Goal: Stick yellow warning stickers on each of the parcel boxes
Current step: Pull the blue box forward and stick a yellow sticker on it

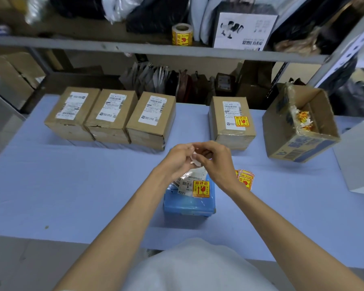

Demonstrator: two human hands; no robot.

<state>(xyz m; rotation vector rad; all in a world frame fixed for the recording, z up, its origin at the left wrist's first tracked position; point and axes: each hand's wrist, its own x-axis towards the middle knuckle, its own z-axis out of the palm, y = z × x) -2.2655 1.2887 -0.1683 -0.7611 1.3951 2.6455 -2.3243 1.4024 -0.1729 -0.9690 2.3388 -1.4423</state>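
Left hand (177, 160), right hand (216, 159) pinch scrap (195, 159), perhaps backing, above blue parcel (188, 204)

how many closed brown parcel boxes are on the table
4: left box, middle box, third box in a row at back; stickered box apart, rightward. None seems hidden.

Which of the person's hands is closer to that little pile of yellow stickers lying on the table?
Right. The right hand sits just left of the sticker pile; the left hand is farther left, both pinching a white slip.
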